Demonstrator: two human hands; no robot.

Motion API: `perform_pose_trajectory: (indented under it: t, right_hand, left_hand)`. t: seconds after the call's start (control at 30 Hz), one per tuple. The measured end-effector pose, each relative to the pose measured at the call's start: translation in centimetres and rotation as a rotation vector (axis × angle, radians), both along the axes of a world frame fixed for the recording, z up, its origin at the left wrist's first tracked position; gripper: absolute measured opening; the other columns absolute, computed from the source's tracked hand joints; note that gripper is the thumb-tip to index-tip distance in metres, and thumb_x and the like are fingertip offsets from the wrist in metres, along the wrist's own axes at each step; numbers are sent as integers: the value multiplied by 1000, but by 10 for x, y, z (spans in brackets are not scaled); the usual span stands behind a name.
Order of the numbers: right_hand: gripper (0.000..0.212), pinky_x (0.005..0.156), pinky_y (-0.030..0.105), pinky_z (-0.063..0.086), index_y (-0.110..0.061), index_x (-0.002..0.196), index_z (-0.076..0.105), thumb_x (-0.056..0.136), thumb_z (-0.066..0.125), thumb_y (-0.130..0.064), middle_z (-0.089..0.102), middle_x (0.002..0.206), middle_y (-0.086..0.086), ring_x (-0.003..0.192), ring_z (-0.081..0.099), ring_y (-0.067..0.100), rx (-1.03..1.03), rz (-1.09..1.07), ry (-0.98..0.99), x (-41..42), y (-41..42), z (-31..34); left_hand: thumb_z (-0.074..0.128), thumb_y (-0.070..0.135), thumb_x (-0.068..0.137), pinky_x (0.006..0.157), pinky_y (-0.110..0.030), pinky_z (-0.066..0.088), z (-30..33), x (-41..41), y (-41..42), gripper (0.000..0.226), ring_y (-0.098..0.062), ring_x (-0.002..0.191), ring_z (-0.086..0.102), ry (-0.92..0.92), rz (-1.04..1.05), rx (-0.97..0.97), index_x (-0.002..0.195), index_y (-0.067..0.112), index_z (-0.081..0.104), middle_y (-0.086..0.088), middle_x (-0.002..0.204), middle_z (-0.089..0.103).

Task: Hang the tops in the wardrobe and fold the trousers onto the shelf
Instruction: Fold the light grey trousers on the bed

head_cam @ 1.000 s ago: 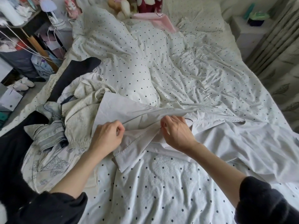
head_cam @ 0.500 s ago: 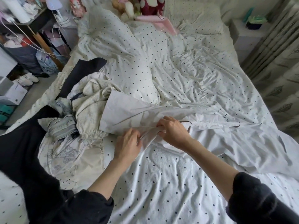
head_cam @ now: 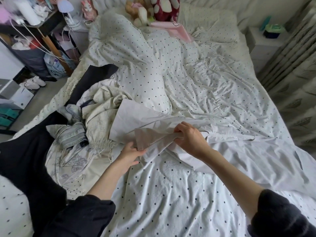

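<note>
Head view: pale grey shirt [head_cam: 213, 147] spread across the polka-dot duvet [head_cam: 171, 194], lying mid-bed and trailing off to the right. Right hand [head_cam: 189, 139] has its fingers curled round a bunched fold of the shirt, gripping it just above the bedding. Left hand [head_cam: 130, 152] pinches the lower edge of the same turned-over flap between thumb and fingers, just beside the right hand. Both forearms are bare with black sleeves pushed up. To the left of the shirt sits a heap: cream embroidered garment [head_cam: 100, 120] with an elastic hem, faded denim jeans [head_cam: 71, 132] crumpled against it, black garment [head_cam: 34, 151] running along the bed's left edge. Stuffed toys [head_cam: 153, 9] at the headboard, a pink item [head_cam: 172, 29] near them. Cluttered shelf unit [head_cam: 25, 40] to the left, white nightstand [head_cam: 266, 41] at far right.
</note>
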State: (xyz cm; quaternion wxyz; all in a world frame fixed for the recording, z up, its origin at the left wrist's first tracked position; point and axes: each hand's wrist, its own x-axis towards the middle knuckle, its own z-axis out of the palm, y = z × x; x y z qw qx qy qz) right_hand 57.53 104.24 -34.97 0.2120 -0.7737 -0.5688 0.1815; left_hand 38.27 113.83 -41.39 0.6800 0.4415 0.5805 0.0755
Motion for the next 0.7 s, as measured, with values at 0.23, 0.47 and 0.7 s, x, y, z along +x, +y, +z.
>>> perform_pose_trajectory:
  t: [0.23,0.47,0.7]
  right_hand:
    - [35,86,42,47,-11,119,57,85,64,-20,57,113,7,100,56,25,-93,63,-66,5,2,-11]
    - [35,90,37,40,-18,121,60,93,53,-38,57,115,5,110,51,25,-120,138,-166,-6,24,-18]
    - [23,80,41,44,-1,88,60,94,52,-21,60,96,17,95,57,35,-85,138,28,-1,49,-8]
  left_hand:
    - [60,-6,84,66,-28,45,22,-15,19,46,-24,83,55,96,-25,483,123,11,43,-15,94,58]
    - [49,5,95,82,-21,38,89,-37,71,24,-10,95,50,216,-424,880,109,16,66,4,108,56]
    - [66,15,86,82,-27,36,94,-30,85,16,-16,101,54,362,-490,932,102,14,68,2,102,56]
